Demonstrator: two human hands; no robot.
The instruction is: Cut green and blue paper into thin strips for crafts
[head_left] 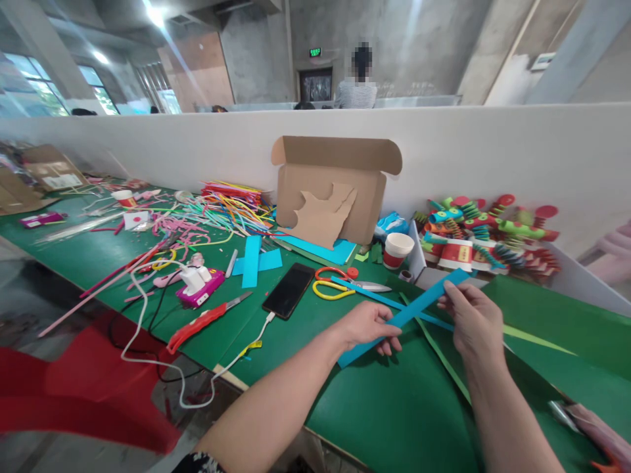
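A blue paper strip (421, 301) slants up to the right between my hands, above the green table (394, 407). My left hand (369, 328) grips its lower part between thumb and fingers. The upper right end is pinched in my right hand (470, 312). Behind it lies a narrower blue strip (367, 293), running beneath the held one. Scissors with red and yellow handles (335, 284) rest just beyond my left hand. Two wider blue pieces (251, 263) lie crossed farther left.
A phone (288, 291) on a white cable, a red-handled knife (202, 325) and a purple power strip (200, 289) lie left. Paper cups (398, 249) and a box of colourful paper figures (493, 230) stand right. Cardboard (330, 197) leans on the white partition (197, 141).
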